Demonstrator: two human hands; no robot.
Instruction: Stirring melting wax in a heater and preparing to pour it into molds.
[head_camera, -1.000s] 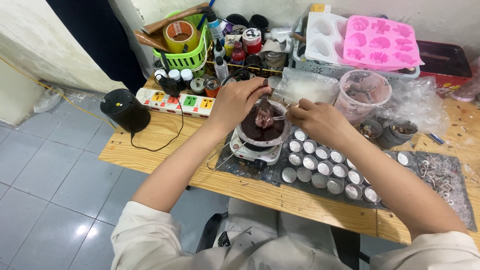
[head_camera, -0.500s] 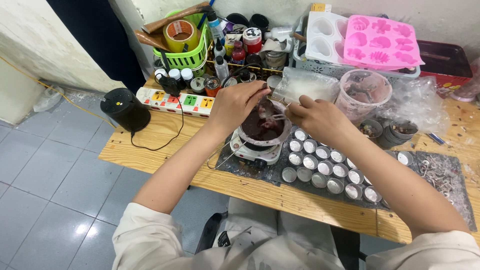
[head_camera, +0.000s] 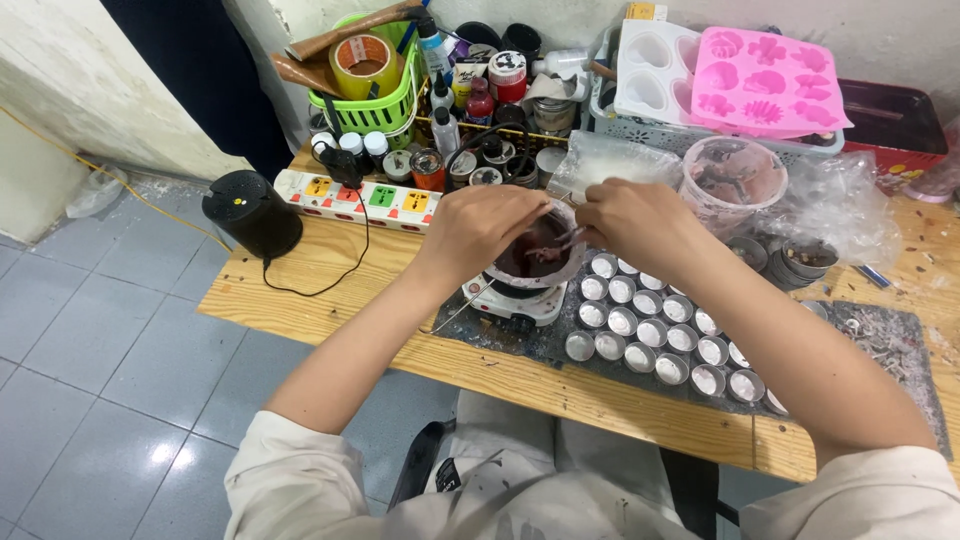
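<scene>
Currently I see my left hand (head_camera: 478, 228) curled against the rim of the small pot (head_camera: 538, 252) of dark red wax, which sits on a white hotplate (head_camera: 515, 298) mid-table, while my right hand (head_camera: 632, 222) pinches a thin stirrer (head_camera: 562, 240) dipping into it. The stirrer's tip is blurred and I cannot make it out. Against the earlier frame, both hands remain over the pot, barely shifted.

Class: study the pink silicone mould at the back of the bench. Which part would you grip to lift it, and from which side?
Grip the pink silicone mould by its free right edge, coming from the right; it lies tilted on a grey basket and its left side meets the white mould.
</scene>
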